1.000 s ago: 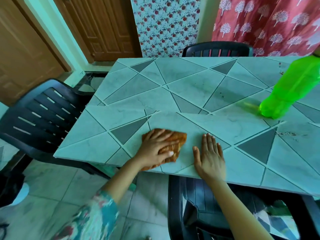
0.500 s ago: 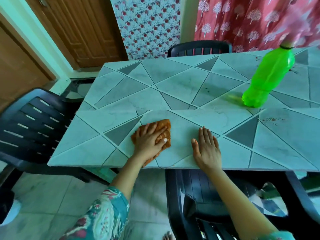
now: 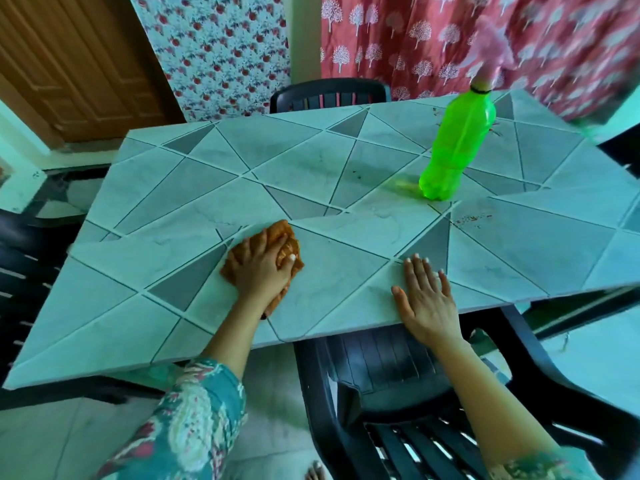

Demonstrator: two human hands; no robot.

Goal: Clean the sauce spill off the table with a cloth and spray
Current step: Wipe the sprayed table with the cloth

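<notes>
My left hand (image 3: 259, 268) lies on top of a bunched orange-brown cloth (image 3: 285, 237), fingers and thumb curled round it, pressing it onto the tiled-pattern table (image 3: 166, 244) a little in from the near edge. To its right my right hand (image 3: 426, 299) rests flat on the table near the edge, fingers straight. A green spray bottle (image 3: 457, 140) with a blurred pink spray head (image 3: 488, 60) stands upright at the far right. Small dark sauce specks (image 3: 471, 218) lie just in front of the bottle, and a few more specks (image 3: 495, 131) behind it.
A dark plastic chair (image 3: 398, 393) stands pushed under the near edge below my right arm. Another chair (image 3: 329, 93) is at the far side and one more chair (image 3: 20, 258) at the left. A wooden door (image 3: 69, 64) and red curtains (image 3: 398, 39) are behind.
My left hand has slid the cloth away from the near edge, farther onto the table, and the cloth is more bunched. My right hand stays flat in place. The view has tilted.
</notes>
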